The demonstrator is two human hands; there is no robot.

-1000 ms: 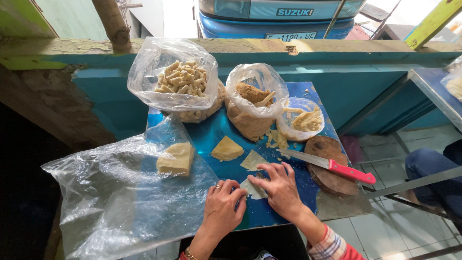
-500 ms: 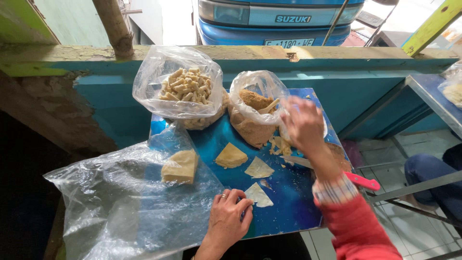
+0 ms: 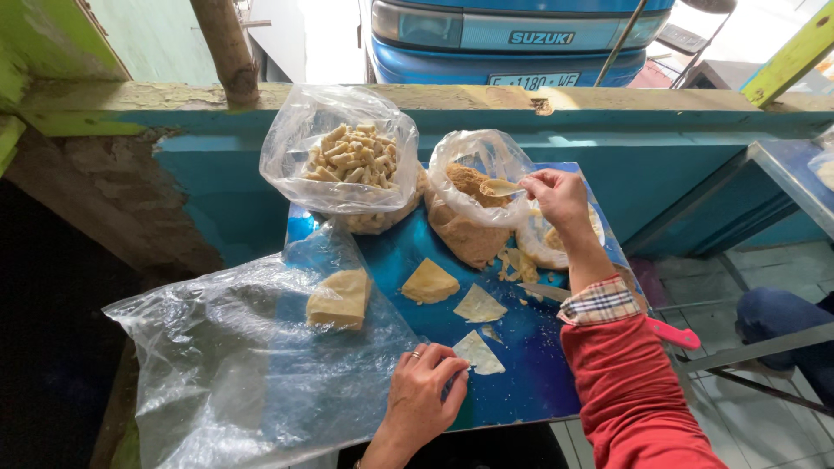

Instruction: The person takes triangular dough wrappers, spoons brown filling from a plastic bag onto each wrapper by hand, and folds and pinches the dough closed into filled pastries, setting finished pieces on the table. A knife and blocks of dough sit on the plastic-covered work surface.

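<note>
Change: your right hand [image 3: 560, 195] has left the blue board [image 3: 521, 365], where it lay beside the left a second ago, and now sits up at the mouth of the middle bag [image 3: 473, 187].
Right grip: pinched on a small pale spoon [image 3: 502, 186], its bowl dipping into the brown crumbly filling [image 3: 469, 181] inside that bag.
Left grip: your left hand [image 3: 421, 395] rests at the board's near edge, fingertips pressing a corner of the nearest thin wrapper [image 3: 478, 352]; pinning it rather than clenching it.
What it means: the flat wrapper lies ready while the filling is being scooped (a judgement from how both hands stand).
Wrappers: two thin, pale, roughly triangular sheets lie flat on the board; the second [image 3: 479, 304] is just beyond the first.
Folded piece: a plump yellowish triangle [image 3: 429, 280], left of the second wrapper, matte and soft-looking.
Plastic sheet: clear, crinkled film [image 3: 234, 382] left of the board, a pale folded block [image 3: 339, 297] under it.
Far bag: clear plastic [image 3: 343, 156] behind the board, full of short beige rolls.
Knife: blade [image 3: 543, 291] on the board's right side, pink handle [image 3: 676, 333] jutting past your red sleeve [image 3: 630, 391].
</note>
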